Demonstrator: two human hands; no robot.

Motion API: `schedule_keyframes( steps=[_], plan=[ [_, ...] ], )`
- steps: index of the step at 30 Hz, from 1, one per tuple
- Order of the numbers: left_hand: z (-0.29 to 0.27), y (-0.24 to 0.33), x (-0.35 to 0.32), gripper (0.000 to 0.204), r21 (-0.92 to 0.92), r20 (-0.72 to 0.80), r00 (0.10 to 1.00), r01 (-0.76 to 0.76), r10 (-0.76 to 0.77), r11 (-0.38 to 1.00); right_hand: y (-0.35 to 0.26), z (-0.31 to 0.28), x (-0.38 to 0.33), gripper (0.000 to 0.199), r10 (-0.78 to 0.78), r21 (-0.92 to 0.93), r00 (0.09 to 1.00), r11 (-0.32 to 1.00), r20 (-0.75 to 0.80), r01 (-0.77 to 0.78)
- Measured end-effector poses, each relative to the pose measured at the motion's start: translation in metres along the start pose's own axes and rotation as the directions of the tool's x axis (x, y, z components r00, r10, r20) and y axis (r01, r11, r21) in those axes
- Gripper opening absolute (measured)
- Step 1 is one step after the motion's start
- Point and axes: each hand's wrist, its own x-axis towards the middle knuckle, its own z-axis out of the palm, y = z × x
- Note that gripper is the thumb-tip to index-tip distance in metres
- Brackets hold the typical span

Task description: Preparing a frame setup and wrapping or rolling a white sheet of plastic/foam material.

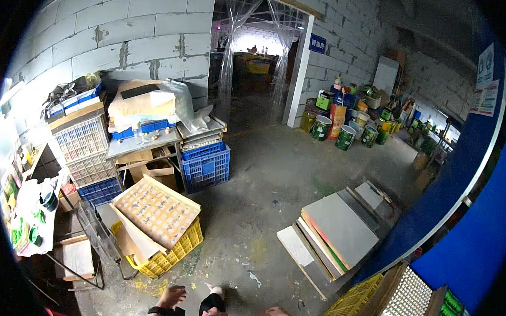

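Observation:
My left hand hangs low at the bottom edge, a dark band round its wrist. Its fingers are loosely bent and hold nothing that I can see. Just ahead of it stands a yellow plastic crate, with a board covered in rows of small pieces lying tilted across its top. My right hand hangs at the lower edge too, also with a dark wristband, its fingers slack and apart from any object. Nearest to it on the right are another yellow crate and a panel of small white pieces.
A stack of flat boards lies on the floor ahead right. Blue crates and a loaded work table line the left. Paint buckets stand by the far wall, beside a doorway with plastic curtains. A blue partition bounds the right.

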Motion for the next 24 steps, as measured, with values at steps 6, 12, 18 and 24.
schedule_keyframes(
  steps=[6,12,18,24],
  plan=[
    [-0.122,0.09,0.154,0.02,0.183,-0.222,0.959,-0.135,0.175,0.974,0.002,-0.096,0.08,0.026,-0.251,-0.298,0.943,0.937,-0.218,0.18],
    [-0.086,0.123,0.331,0.021,0.81,-0.083,0.985,-0.021,0.149,0.586,0.038,-0.11,0.122,0.024,-0.302,-0.376,0.823,0.919,-0.482,0.117],
    [-0.042,0.122,0.5,0.032,0.302,0.676,0.61,0.282,-0.413,0.911,-0.047,-0.151,0.136,0.025,0.065,-0.262,0.93,0.95,-0.362,-0.168],
    [0.137,0.176,0.579,0.016,0.791,0.434,0.874,-0.486,-0.219,-0.372,-0.06,-0.272,0.218,0.018,-0.161,-0.706,0.871,0.661,-0.464,-0.254]
  ],
)
